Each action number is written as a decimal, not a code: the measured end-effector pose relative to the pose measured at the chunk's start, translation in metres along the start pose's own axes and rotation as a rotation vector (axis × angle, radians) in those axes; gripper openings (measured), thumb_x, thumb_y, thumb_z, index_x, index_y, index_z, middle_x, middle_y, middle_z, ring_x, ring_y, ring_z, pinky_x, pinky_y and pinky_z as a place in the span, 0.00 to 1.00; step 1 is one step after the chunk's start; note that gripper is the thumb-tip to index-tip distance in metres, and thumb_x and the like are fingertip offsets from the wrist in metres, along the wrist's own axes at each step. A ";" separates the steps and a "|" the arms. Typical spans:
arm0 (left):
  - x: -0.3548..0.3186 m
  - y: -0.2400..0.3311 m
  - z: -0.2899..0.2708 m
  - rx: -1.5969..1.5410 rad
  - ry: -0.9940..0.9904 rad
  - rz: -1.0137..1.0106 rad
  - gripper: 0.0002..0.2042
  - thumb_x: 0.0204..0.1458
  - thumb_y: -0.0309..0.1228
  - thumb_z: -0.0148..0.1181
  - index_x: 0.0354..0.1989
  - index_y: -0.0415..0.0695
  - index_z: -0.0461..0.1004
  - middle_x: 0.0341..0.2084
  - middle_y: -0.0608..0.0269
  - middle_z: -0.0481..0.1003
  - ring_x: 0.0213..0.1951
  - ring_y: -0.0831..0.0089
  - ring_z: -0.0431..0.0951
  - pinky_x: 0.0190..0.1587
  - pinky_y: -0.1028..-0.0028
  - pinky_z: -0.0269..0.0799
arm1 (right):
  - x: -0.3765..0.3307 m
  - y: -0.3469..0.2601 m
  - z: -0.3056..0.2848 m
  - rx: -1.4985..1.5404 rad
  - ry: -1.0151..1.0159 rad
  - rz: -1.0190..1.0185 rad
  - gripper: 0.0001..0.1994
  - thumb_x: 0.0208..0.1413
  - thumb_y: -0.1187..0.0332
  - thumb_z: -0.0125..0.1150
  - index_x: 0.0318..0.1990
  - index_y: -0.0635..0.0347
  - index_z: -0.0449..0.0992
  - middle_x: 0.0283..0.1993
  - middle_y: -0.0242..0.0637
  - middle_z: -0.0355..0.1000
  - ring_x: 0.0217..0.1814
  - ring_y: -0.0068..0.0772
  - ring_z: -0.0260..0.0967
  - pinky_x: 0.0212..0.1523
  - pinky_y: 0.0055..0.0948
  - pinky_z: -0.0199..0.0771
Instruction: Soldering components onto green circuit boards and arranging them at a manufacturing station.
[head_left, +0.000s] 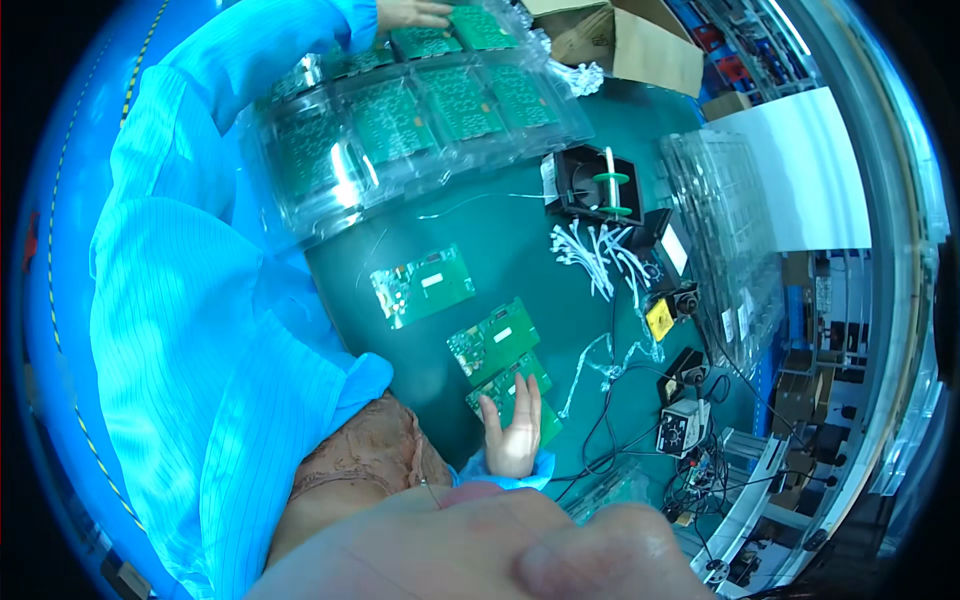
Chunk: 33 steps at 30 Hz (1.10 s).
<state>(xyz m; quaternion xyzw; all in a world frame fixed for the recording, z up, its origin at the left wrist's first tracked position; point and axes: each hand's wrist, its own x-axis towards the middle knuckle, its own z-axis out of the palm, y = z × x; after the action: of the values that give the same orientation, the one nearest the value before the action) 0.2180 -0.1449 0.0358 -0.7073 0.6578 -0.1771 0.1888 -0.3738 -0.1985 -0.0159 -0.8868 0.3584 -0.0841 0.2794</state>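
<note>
Glossy clear plastic trays (330, 190), matt green circuit boards (422, 284), smooth blue cloth sleeve (180, 330), brown cardboard box (640, 45).

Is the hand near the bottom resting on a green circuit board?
Yes, the right hand lies flat on the nearest green circuit board on the table.

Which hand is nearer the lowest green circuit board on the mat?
Right. The right hand lies on the circuit board; the left hand is far off, at the clear tray at the top.

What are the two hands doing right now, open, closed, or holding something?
Left hand: reaching onto the clear plastic tray of green circuit boards; grip cannot be told.
Right hand: open, fingers flat on the nearest loose green circuit board.
</note>
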 end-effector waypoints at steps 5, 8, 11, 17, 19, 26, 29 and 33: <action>0.023 0.002 0.058 0.163 0.074 0.090 0.42 0.36 0.27 0.71 0.65 0.51 0.58 0.61 0.61 0.64 0.61 0.66 0.65 0.62 0.63 0.61 | -0.007 0.012 0.019 0.054 0.083 0.133 0.26 0.51 0.63 0.65 0.55 0.68 0.68 0.60 0.61 0.61 0.61 0.61 0.61 0.57 0.45 0.65; 0.030 -0.009 0.065 -0.081 -0.177 0.028 0.57 0.25 0.24 0.73 0.69 0.56 0.45 0.68 0.66 0.50 0.68 0.65 0.51 0.68 0.59 0.50 | -0.002 0.009 0.024 0.063 0.096 0.116 0.24 0.52 0.64 0.64 0.54 0.68 0.69 0.58 0.60 0.63 0.59 0.60 0.64 0.55 0.43 0.67; 0.024 -0.037 0.064 -0.224 0.161 0.057 0.33 0.42 0.28 0.63 0.61 0.46 0.61 0.56 0.56 0.68 0.56 0.59 0.69 0.56 0.61 0.67 | 0.006 0.004 0.027 0.140 0.069 0.139 0.23 0.52 0.65 0.64 0.53 0.68 0.70 0.58 0.59 0.64 0.59 0.59 0.64 0.56 0.43 0.67; 0.061 -0.035 0.032 -0.328 0.405 -0.032 0.25 0.46 0.27 0.58 0.56 0.41 0.67 0.51 0.45 0.71 0.53 0.51 0.70 0.54 0.61 0.68 | 0.008 0.000 0.028 0.151 0.032 0.124 0.23 0.51 0.66 0.65 0.53 0.68 0.70 0.58 0.58 0.64 0.59 0.57 0.64 0.56 0.42 0.67; 0.080 -0.031 0.035 -0.279 0.354 0.004 0.25 0.45 0.28 0.58 0.56 0.41 0.67 0.51 0.45 0.70 0.53 0.51 0.70 0.54 0.61 0.68 | 0.007 -0.005 0.027 0.159 0.030 0.126 0.22 0.51 0.67 0.65 0.53 0.67 0.71 0.58 0.57 0.65 0.59 0.55 0.65 0.56 0.41 0.67; 0.114 -0.020 0.041 -0.255 0.350 0.147 0.27 0.44 0.28 0.59 0.57 0.41 0.65 0.52 0.45 0.70 0.54 0.52 0.69 0.55 0.61 0.67 | -0.006 -0.001 0.031 0.211 0.151 0.197 0.21 0.51 0.68 0.65 0.52 0.67 0.71 0.54 0.55 0.68 0.55 0.55 0.67 0.53 0.41 0.69; 0.095 -0.023 0.051 -0.252 0.319 0.158 0.28 0.44 0.28 0.59 0.58 0.41 0.65 0.53 0.46 0.69 0.55 0.52 0.69 0.55 0.61 0.67 | 0.000 -0.002 0.030 0.192 0.124 0.137 0.21 0.51 0.67 0.65 0.51 0.67 0.71 0.53 0.55 0.69 0.53 0.55 0.69 0.51 0.41 0.71; 0.108 -0.022 0.054 -0.237 0.323 0.176 0.29 0.44 0.29 0.60 0.58 0.41 0.64 0.53 0.46 0.69 0.56 0.52 0.68 0.56 0.61 0.66 | -0.001 -0.006 0.030 0.154 0.125 0.111 0.21 0.50 0.67 0.66 0.50 0.67 0.72 0.51 0.54 0.71 0.50 0.54 0.71 0.49 0.41 0.73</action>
<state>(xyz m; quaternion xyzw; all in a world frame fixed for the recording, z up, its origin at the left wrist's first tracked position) 0.2716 -0.2493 -0.0001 -0.6267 0.7550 -0.1924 0.0111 -0.3602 -0.1812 -0.0374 -0.8346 0.4160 -0.1510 0.3280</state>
